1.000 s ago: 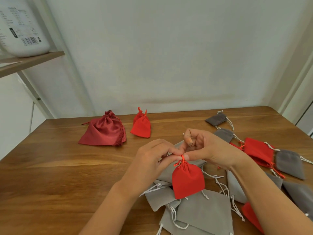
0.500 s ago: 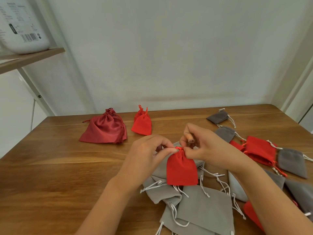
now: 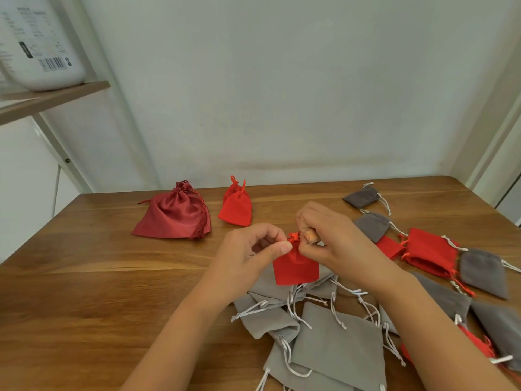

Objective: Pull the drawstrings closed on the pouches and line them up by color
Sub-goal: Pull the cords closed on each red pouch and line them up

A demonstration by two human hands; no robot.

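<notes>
Compared with one second ago, I see the red pouch (image 3: 294, 268) has come up. Then it hung well under the fingertips, with a narrow gathered neck and a rounded body. Now it sits just under and between the left hand (image 3: 248, 255) and the right hand (image 3: 332, 241), and it looks shorter and more square. Its upper right corner is now behind the right hand. Before, the fingertips of the two hands touched. Now there is a small gap, and the red drawstring (image 3: 293, 237) loops stand up in it. The pouch's lower edge now covers less of the grey pouches (image 3: 270, 314) below the hands.
</notes>
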